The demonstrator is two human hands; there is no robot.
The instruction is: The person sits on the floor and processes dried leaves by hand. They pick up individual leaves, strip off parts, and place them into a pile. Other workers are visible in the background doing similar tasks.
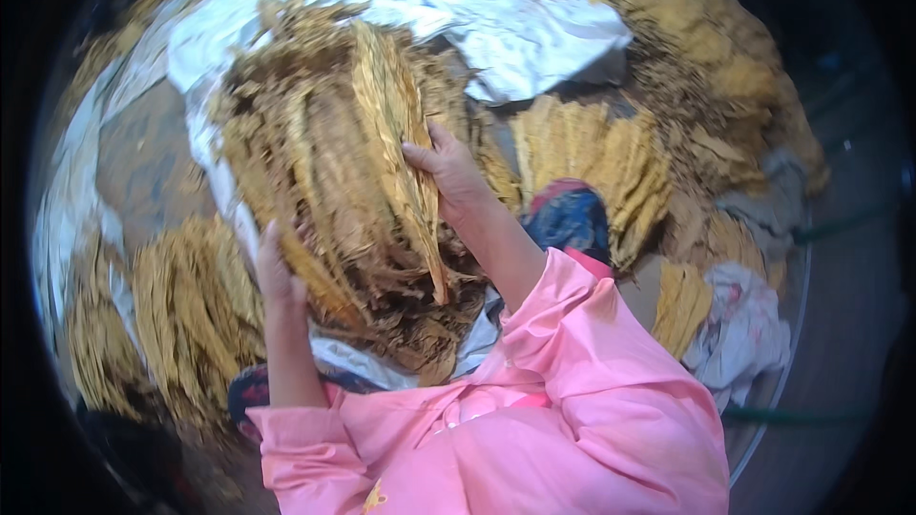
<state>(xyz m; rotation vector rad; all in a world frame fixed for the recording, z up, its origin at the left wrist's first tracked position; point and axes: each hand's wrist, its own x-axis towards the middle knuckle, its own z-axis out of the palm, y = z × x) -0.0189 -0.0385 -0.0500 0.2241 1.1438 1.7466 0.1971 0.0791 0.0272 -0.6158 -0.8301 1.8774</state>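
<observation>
My right hand is closed on a long yellow-brown dried tobacco leaf, with the thumb lying across it. The leaf is held lengthwise over a heap of brown dried leaves, its stem end toward me. My left hand is at the left edge of the heap, beside a yellowish leaf. Its fingers are partly hidden and blurred, so whether they grip that leaf is unclear.
White plastic sheeting lies behind and around the heap. Bundles of yellow leaves stand at the left and the right. A larger leaf pile spreads at the far right. A crumpled whitish bag lies at the near right.
</observation>
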